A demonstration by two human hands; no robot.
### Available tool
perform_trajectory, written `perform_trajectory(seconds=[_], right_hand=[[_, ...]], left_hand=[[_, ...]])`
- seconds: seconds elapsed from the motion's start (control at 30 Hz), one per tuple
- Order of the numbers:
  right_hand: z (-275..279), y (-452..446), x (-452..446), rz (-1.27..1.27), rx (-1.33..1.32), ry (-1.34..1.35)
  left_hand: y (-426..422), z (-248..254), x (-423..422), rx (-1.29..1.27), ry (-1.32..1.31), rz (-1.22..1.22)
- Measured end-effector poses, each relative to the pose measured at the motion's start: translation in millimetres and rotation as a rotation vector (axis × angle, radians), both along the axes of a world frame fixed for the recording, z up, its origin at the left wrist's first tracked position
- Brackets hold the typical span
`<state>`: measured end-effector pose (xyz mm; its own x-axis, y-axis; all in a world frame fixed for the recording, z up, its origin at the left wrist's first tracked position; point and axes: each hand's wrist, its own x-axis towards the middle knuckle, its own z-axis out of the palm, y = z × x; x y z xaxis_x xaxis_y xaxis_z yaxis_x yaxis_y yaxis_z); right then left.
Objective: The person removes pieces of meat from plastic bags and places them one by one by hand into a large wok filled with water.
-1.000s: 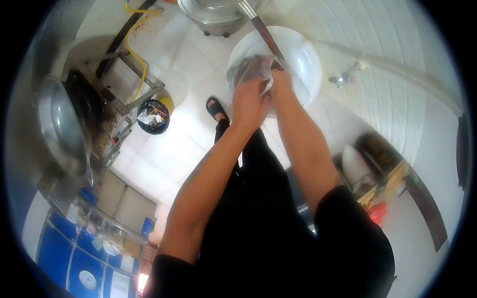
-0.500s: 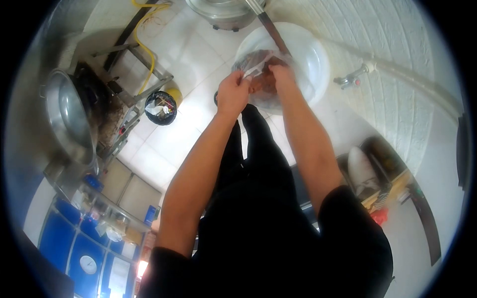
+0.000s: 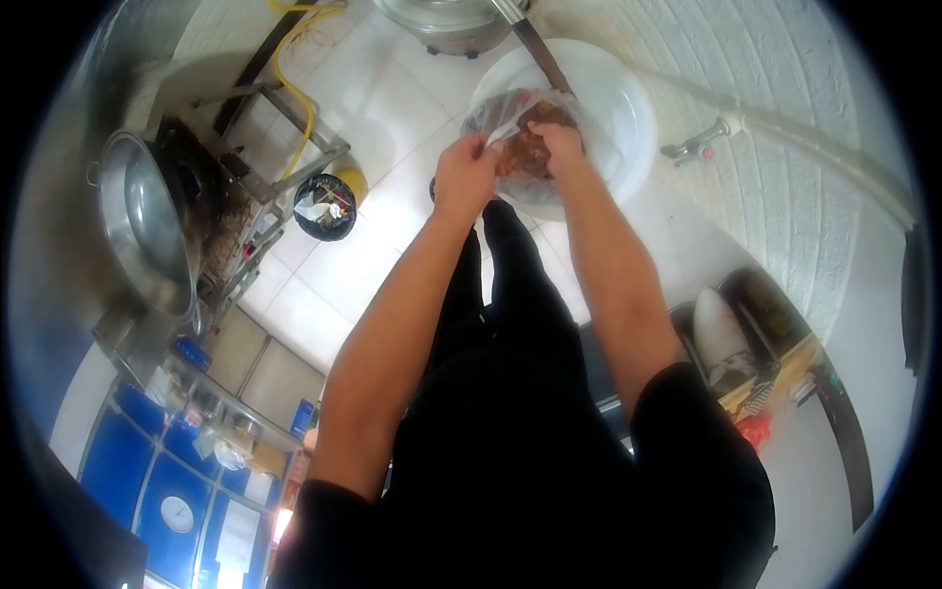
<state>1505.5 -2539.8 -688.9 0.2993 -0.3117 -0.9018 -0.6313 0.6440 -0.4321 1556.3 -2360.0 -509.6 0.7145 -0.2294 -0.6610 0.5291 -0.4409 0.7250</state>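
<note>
A clear plastic bag (image 3: 491,116) holding wet-looking reddish-brown pieces (image 3: 530,157) is spread open over a large white basin (image 3: 628,128). My left hand (image 3: 466,177) pinches the bag's gathered edge on its near left side. On the right side, my right hand (image 3: 561,149) has its fingers closed at the bag's rim, the thumb lying over the brown pieces; its other fingertips are hidden. Past the bag, a long tool with a brown handle (image 3: 545,61) and a silvery shaft leans across the basin's far rim.
A metal pot (image 3: 446,29) stands beyond the basin. Left are a lined bin (image 3: 326,208), a yellow hose (image 3: 294,49) and a large steel wok (image 3: 147,226) on a stand. A wall tap (image 3: 699,152) juts out right, above a wooden-edged box (image 3: 775,378).
The bag's mouth has opened wider, showing more of the brown pieces. Both hands keep hold at nearly the same spots, and the view has shifted slightly.
</note>
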Motion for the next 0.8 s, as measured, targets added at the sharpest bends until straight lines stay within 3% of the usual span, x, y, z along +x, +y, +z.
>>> perform_trajectory(seconds=[0.07, 0.2, 0.27, 0.3, 0.33, 0.37, 0.4, 0.43, 0.5, 0.6, 0.63, 0.73, 0.8], right_hand=[[8.6, -3.0, -0.4, -0.034, 0.130, -0.016], [47.7, 10.3, 16.0, -0.016, 0.086, -0.027], [24.9, 21.3, 20.7, 0.113, -0.193, 0.149], [-0.7, 23.3, 13.7, 0.111, -0.193, 0.150], [4.1, 28.9, 14.0, 0.353, -0.313, 0.144], [8.4, 34.2, 15.5, 0.094, -0.165, 0.198], [52.5, 43.8, 28.8, -0.189, -0.052, 0.260], [40.3, 45.3, 22.1, -0.191, -0.054, 0.261], [29.1, 49.9, 11.5, 0.285, -0.598, 0.274], [38.1, 45.1, 10.4, 0.326, -0.765, 0.182], [42.9, 43.3, 14.2, 0.330, -0.762, 0.182], [65.3, 28.6, 28.8, 0.018, -0.390, 0.077], [106.0, 17.9, 25.5, 0.010, -0.364, 0.095]], left_hand=[[-2.3, 4.1, 1.2, 0.012, 0.007, 0.006], [-2.7, 4.3, 4.8, 0.012, 0.019, 0.019], [-2.0, -0.3, 7.0, 0.003, 0.019, 0.033], [-2.4, -0.7, 6.9, -0.009, 0.020, 0.047], [-4.2, 0.0, 6.4, -0.010, 0.020, 0.045], [-4.8, 0.2, 6.9, -0.020, 0.033, 0.055], [-4.9, 0.3, 7.1, -0.029, 0.046, 0.066], [-3.9, -2.2, 7.2, -0.031, 0.047, 0.064], [-4.1, -5.9, 7.8, -0.054, 0.077, 0.065], [0.3, -6.7, 11.2, -0.061, 0.082, 0.080], [2.6, -4.3, 12.3, -0.057, 0.084, 0.084], [5.9, -1.6, 18.1, -0.015, 0.056, 0.062], [8.1, -1.4, 22.0, 0.030, 0.085, 0.075]])
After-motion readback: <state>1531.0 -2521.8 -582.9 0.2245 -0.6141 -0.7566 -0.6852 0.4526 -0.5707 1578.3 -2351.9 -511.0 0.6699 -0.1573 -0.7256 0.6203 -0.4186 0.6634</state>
